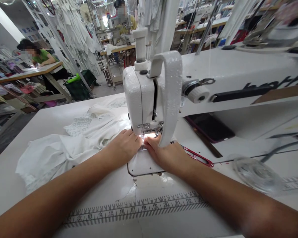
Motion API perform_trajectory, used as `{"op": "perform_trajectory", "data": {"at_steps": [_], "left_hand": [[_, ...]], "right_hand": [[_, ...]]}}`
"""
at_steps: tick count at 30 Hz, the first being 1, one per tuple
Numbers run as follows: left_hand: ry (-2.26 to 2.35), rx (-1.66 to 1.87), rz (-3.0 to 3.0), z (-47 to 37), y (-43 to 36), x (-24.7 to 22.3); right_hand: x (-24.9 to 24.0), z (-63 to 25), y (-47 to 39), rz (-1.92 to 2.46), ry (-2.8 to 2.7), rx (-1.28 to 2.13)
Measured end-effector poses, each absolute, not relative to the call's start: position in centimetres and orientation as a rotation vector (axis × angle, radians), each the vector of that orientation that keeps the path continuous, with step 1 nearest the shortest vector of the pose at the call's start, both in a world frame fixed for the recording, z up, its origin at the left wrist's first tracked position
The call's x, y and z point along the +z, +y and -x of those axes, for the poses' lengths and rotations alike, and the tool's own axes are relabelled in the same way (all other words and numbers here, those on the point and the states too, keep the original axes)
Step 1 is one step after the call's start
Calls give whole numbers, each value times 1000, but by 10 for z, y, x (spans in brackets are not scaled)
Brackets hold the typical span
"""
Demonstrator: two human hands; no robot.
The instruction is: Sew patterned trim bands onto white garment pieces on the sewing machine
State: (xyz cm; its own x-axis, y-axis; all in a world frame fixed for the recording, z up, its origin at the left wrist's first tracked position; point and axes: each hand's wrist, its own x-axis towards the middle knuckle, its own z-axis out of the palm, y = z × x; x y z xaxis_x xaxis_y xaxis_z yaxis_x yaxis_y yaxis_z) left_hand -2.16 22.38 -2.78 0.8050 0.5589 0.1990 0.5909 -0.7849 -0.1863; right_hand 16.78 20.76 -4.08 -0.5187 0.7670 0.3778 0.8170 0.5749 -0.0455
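Observation:
Under the head of a white sewing machine (139, 96), both hands meet at the needle area. My left hand (126, 143) has its fingers closed at the edge of a white garment (72, 148), which lies crumpled with lacy parts to the left. My right hand (167, 153) pinches with thumb and forefinger close to the left fingertips, partly behind the machine's curved white guard (175, 96). A small, brightly lit bit of the white cloth shows between the fingertips; glare hides its exact edge. Red-handled thread snips (198, 157) lie just beyond the right wrist.
A dark phone (211, 127) and a brown flat strip (205, 138) lie under the machine arm. A clear plastic bobbin-like disc (257, 173) sits beside my right forearm. A printed ruler (139, 210) crosses the table front. A person in green (43, 56) works at another table.

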Motion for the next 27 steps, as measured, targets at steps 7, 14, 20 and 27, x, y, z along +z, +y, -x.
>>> {"op": "perform_trajectory", "data": {"at_steps": [7, 14, 20, 27], "left_hand": [[-750, -225, 2809, 25, 226, -30], [-809, -520, 2750, 29, 216, -27], [-1013, -577, 2698, 18, 216, -34], [-615, -504, 2712, 25, 220, -34]], "right_hand": [[-40, -168, 205, 1265, -2437, -235], [-43, -169, 206, 1222, -2455, -240], [-42, -170, 208, 1262, -2468, -196], [-35, -177, 202, 1265, -2585, -121]]}}
